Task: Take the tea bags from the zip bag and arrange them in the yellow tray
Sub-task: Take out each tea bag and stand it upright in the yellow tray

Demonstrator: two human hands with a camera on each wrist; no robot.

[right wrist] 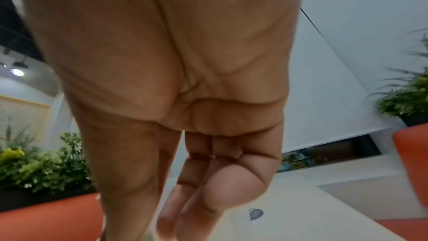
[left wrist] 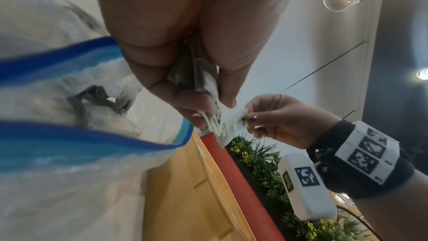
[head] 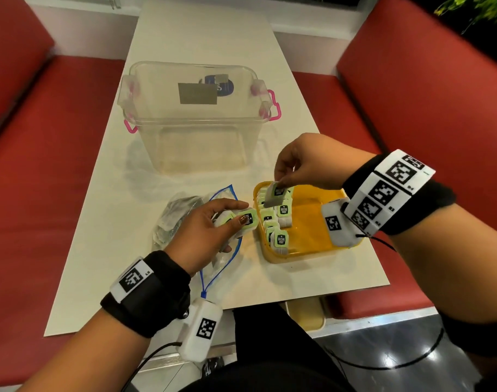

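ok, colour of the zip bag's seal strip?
Blue, on the clear plastic zip bag; clearest in the left wrist view.

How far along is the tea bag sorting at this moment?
Done: a row of tea bags stands along the yellow tray's left side. In hand: the right hand lowers one tea bag; the left hand grips a bunch. Left: the tray's bare right part; the zip bag's contents are unclear.

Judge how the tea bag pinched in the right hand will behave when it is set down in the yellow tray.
The tea bag hangs limp from the right hand, so it is probably light and floppy. It may slump unless leaned on the row standing in the yellow tray.
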